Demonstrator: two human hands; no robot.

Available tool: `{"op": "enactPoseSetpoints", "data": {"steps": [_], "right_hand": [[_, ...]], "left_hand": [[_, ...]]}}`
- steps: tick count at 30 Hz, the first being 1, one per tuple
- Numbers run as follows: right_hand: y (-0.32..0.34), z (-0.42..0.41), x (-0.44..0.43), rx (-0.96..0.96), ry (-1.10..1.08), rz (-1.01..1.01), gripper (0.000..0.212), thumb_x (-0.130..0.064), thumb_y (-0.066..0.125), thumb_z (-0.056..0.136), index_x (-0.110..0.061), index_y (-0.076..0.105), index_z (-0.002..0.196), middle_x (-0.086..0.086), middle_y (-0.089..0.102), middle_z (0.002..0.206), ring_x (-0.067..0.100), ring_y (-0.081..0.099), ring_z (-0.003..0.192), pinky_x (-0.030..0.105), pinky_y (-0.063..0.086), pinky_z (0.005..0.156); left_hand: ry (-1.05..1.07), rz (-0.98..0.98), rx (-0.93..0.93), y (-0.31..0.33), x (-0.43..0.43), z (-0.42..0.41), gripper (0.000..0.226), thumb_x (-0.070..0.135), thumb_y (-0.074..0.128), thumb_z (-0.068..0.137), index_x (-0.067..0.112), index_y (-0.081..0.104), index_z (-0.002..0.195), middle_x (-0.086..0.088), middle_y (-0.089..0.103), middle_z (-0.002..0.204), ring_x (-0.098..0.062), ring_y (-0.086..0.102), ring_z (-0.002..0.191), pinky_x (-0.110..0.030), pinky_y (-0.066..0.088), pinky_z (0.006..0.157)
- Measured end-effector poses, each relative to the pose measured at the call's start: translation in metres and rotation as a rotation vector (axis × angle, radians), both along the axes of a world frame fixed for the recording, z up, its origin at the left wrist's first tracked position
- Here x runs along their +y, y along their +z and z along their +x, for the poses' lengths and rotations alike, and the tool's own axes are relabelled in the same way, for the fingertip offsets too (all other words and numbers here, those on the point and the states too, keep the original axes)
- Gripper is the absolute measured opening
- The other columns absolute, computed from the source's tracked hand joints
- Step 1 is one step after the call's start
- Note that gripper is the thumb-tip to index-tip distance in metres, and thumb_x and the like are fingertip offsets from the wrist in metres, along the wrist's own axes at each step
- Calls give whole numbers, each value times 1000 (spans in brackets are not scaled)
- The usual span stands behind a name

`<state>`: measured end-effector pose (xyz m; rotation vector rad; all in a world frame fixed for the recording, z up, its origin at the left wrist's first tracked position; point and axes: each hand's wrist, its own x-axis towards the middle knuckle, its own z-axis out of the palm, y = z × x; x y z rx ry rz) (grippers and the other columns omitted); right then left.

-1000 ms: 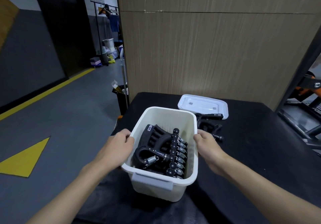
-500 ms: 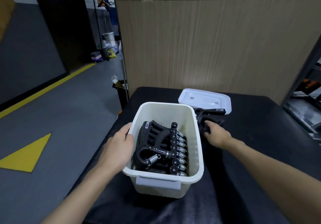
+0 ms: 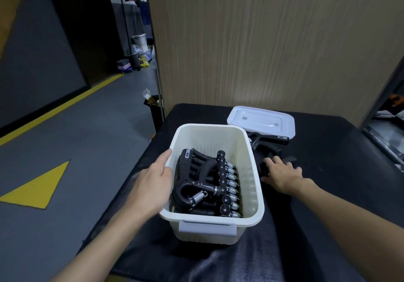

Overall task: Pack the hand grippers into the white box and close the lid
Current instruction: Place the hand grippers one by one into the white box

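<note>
The white box [image 3: 251, 172] stands open on the black table, holding several black hand grippers [image 3: 205, 183] with steel springs. My left hand [image 3: 150, 185] holds the box by its left rim, with the fingers along the outer wall. To the right of the box, my right hand [image 3: 282, 174] lies over a loose black hand gripper [image 3: 289, 159] on the table, fingers curled onto it. Another hand gripper [image 3: 266, 139] lies farther back, partly under the edge of the white lid [image 3: 261, 121], which rests flat behind the box.
The black cloth-covered table [image 3: 328, 172] ends just left of the box, with grey floor and a yellow triangle marking [image 3: 37, 185] below. A wood-panel wall [image 3: 262, 52] stands behind the table. Metal equipment [image 3: 387, 137] sits at the right edge.
My right hand left the box's right rim, reached to the loose grippers on the table and now sits on one. My left hand stays on the left rim.
</note>
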<state>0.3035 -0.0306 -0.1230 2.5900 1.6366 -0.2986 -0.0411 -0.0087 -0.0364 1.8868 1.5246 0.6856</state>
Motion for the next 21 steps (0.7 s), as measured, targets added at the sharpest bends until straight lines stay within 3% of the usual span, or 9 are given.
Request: {"op": "enactPoseSetpoints", "data": {"steps": [4, 6, 9, 11, 15, 18, 21], "right_hand": [[3, 3, -16, 50, 6, -71, 68, -63, 53, 87, -32, 30, 143, 0, 35, 141, 36, 40, 128, 54, 36, 100], [8, 4, -24, 75, 32, -65, 59, -65, 47, 89, -32, 41, 137, -1, 43, 135, 31, 47, 124, 50, 40, 98], [14, 5, -33, -8, -40, 154, 38, -49, 36, 99, -24, 57, 118, 3, 54, 124, 31, 55, 112, 44, 45, 92], [10, 10, -37, -46, -142, 170, 41, -48, 37, 98, -24, 50, 129, 6, 47, 133, 35, 46, 121, 47, 41, 97], [1, 15, -43, 173, -260, 34, 62, -58, 45, 93, -27, 31, 145, 7, 38, 145, 38, 27, 136, 53, 33, 105], [-2, 24, -43, 199, -247, 27, 56, -54, 46, 91, -31, 30, 139, 5, 43, 140, 38, 32, 132, 52, 30, 104], [-10, 40, -49, 166, -234, 23, 45, -29, 49, 88, -22, 37, 130, 12, 54, 126, 34, 42, 123, 45, 31, 104]], "left_hand": [[0, 3, 4, 1, -4, 1, 55, 22, 28, 100, 43, 32, 151, 12, 61, 102, -14, 60, 90, -37, 45, 84], [-9, 1, 4, 1, -7, 2, 55, 21, 27, 100, 40, 30, 152, 7, 63, 114, -14, 59, 92, -34, 42, 82], [-9, 5, 6, -3, -10, 4, 55, 22, 27, 100, 39, 29, 152, -2, 65, 118, -18, 59, 90, -34, 42, 80], [4, 11, 21, -6, -12, 5, 55, 24, 27, 99, 40, 28, 152, -7, 65, 117, -22, 60, 91, -37, 44, 80], [16, 10, 41, -6, -12, 6, 54, 26, 27, 97, 41, 28, 149, -7, 66, 110, -27, 61, 94, -40, 47, 82], [11, 33, 128, -1, -10, 7, 52, 27, 28, 97, 39, 29, 147, -2, 68, 91, -26, 63, 86, -38, 49, 77], [26, 48, 160, 5, -8, 11, 44, 30, 28, 97, 35, 34, 140, 5, 65, 87, -24, 60, 90, -39, 49, 81]]}}
